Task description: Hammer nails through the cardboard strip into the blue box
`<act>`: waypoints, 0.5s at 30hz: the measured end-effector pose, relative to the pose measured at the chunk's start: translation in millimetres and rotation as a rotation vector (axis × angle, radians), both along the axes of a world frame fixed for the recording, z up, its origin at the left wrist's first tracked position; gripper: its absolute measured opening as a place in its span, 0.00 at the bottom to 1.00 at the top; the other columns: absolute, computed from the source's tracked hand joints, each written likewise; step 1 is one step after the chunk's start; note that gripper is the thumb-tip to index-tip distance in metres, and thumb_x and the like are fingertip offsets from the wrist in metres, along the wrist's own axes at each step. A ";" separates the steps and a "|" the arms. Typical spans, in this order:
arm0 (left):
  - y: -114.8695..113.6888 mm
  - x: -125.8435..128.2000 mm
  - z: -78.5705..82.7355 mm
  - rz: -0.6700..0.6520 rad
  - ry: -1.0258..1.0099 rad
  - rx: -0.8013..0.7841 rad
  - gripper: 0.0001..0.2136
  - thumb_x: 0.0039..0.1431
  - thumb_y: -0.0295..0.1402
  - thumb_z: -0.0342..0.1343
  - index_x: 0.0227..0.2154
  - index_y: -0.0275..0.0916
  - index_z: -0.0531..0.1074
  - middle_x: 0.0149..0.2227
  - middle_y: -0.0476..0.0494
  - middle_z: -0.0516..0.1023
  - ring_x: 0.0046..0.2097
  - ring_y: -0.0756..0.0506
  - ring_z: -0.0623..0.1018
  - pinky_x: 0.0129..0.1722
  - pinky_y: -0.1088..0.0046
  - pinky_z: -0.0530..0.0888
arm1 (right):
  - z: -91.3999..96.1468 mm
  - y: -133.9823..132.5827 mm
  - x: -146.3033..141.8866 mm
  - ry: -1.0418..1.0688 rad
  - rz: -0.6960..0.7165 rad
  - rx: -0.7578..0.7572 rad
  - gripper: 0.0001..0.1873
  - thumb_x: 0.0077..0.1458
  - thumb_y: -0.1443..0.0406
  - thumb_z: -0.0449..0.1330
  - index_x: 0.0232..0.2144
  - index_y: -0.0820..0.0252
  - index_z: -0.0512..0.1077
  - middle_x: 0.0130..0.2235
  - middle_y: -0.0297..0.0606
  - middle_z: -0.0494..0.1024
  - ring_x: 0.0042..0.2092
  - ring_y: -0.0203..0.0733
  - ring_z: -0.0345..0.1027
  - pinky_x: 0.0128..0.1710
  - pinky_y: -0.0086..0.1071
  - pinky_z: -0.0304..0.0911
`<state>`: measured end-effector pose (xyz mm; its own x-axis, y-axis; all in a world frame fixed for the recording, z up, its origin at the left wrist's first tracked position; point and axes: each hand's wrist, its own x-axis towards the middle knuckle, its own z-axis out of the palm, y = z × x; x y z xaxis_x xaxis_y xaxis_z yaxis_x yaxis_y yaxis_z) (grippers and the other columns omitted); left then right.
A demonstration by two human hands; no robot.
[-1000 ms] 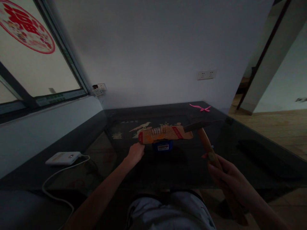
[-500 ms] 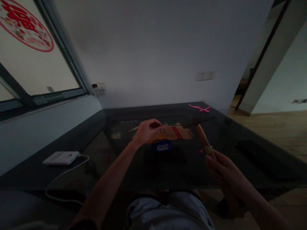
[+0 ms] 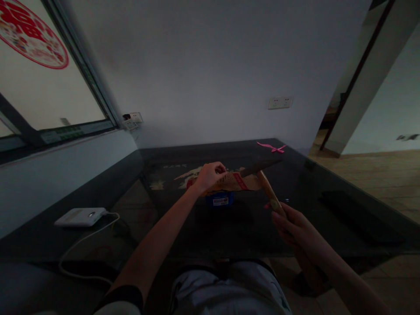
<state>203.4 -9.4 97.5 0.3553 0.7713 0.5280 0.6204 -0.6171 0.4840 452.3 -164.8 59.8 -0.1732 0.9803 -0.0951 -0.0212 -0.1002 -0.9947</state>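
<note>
My right hand [image 3: 295, 223] is wrapped round the wooden handle of a hammer [image 3: 269, 189]. Its long, dark, tapering head is raised at the right end of a flat brown patterned piece [image 3: 251, 182] with a red band. My left hand [image 3: 210, 176] rests over the left part of that piece, thumb and fingers curled in a pinch; whatever lies between the fingertips is too small or hidden to make out. Beneath the brown piece stands a blue box [image 3: 219, 199] with a white label, its top covered.
On the dark table [image 3: 229, 245] a white power bank [image 3: 81, 217] with a white cable lies at the left. A pink ribbon [image 3: 275, 149] is near the back right, and a dark flat object [image 3: 357, 216] lies at the right. A wall stands behind, with a window at the left.
The hammer and my right hand have shifted left, bringing the head over the right part of the brown piece. My left hand has moved slightly right along it, still pinched.
</note>
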 end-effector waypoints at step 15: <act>6.1 -3.0 -4.7 -0.043 -0.042 -0.117 0.05 0.47 0.29 0.59 0.28 0.34 0.73 0.28 0.45 0.77 0.30 0.49 0.75 0.30 0.77 0.69 | 27.8 29.0 0.8 -0.306 0.075 0.183 0.21 0.50 0.53 0.57 0.41 0.61 0.64 0.19 0.22 0.53 0.15 0.26 0.47 0.12 0.22 0.45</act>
